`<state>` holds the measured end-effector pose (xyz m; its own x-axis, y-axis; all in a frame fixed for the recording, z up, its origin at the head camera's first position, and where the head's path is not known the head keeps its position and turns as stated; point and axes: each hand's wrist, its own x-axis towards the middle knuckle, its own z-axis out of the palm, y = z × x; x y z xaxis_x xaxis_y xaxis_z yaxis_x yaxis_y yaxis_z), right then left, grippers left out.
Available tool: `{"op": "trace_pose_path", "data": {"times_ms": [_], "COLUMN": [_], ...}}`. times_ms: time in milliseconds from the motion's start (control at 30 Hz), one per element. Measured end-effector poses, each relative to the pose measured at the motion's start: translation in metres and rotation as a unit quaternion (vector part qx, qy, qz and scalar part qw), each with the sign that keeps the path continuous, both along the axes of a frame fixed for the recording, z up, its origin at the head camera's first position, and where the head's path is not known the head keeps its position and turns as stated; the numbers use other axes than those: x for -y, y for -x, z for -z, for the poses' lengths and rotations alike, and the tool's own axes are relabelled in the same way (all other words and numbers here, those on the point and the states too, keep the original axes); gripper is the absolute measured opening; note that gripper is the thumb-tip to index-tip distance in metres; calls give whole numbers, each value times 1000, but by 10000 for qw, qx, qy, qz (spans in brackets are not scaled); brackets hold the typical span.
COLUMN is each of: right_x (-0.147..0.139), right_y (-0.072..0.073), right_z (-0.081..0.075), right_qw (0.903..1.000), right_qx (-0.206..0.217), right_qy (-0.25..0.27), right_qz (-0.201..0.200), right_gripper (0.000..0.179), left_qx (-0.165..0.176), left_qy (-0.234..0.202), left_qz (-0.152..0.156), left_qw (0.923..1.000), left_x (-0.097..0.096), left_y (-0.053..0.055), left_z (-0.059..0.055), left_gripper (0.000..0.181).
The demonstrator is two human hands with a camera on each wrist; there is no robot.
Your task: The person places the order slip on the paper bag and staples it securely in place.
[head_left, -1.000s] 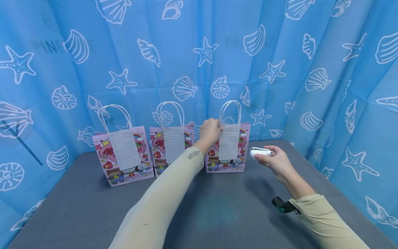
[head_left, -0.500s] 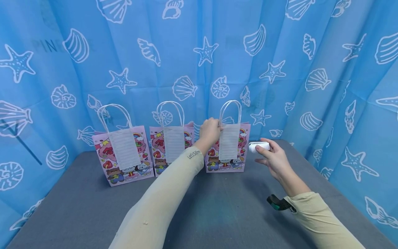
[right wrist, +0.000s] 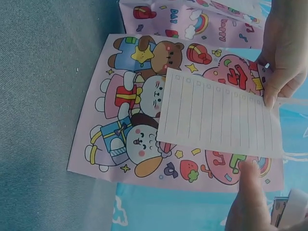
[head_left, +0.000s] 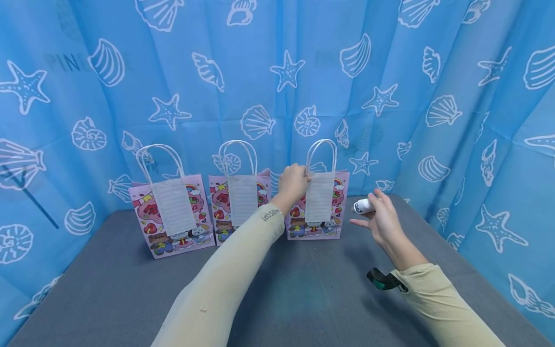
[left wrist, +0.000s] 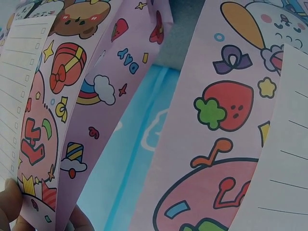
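Note:
At the right of the row stands a pink cartoon gift bag (head_left: 299, 230) with white twisted handles. A sheet of lined paper (head_left: 320, 197) hangs over its front. My left hand (head_left: 293, 184) pinches the top left edge of bag and paper; its thumb (right wrist: 272, 91) lies on the sheet in the right wrist view. To the right of that bag, my right hand (head_left: 386, 219) holds a small white stapler (head_left: 363, 206), apart from the bag. Part of the stapler's metal end shows at the lower right of the right wrist view. My left fingertips behind the bag are mostly hidden.
Two matching gift bags stand to the left, a middle bag (head_left: 222, 231) and a left bag (head_left: 143, 207), each with lined paper on its front. My left forearm partly covers the middle one. A grey-covered table (head_left: 303, 294) lies below, with a blue shell-print curtain (head_left: 277, 43) behind.
My right hand has turned the stapler from sideways to end-on towards the head camera and shifted slightly left. My left hand and the bags have stayed put.

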<state>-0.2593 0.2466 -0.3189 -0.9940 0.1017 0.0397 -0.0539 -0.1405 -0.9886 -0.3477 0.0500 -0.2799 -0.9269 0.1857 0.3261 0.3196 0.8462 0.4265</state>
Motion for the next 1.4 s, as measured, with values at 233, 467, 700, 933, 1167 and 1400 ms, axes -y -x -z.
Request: {"op": "trace_pose_path", "data": {"times_ms": [233, 467, 700, 933, 1167, 1400], "right_x": [4, 1, 5, 15, 22, 30], "right_y": [4, 4, 9, 20, 34, 53], "right_z": [-5, -12, -19, -28, -38, -49], "right_qw": [9997, 9896, 9946, 9930, 9751, 9522], "right_qx": [215, 423, -202, -1056, -1435, -1515], "right_qy": [-107, 1329, 994, -500, -1687, -2623], "right_qz": [-50, 339, 225, 156, -50, -402], "right_gripper": [78, 45, 54, 68, 60, 57], "left_qx": [38, 40, 39, -11, -5, -41], "left_qy": [-3, -16, -23, -54, -40, -21], "left_qz": [-21, -40, -69, -57, -61, -70], "left_qw": [10000, 10000, 10000, 10000, 10000, 10000], "left_x": [0, -1, -2, -2, 0, 0], "left_y": [0, 0, 1, 2, 2, 2], "left_z": [-1, 0, 3, 4, 3, 2], "left_gripper": [22, 21, 20, 19, 19, 19]}}
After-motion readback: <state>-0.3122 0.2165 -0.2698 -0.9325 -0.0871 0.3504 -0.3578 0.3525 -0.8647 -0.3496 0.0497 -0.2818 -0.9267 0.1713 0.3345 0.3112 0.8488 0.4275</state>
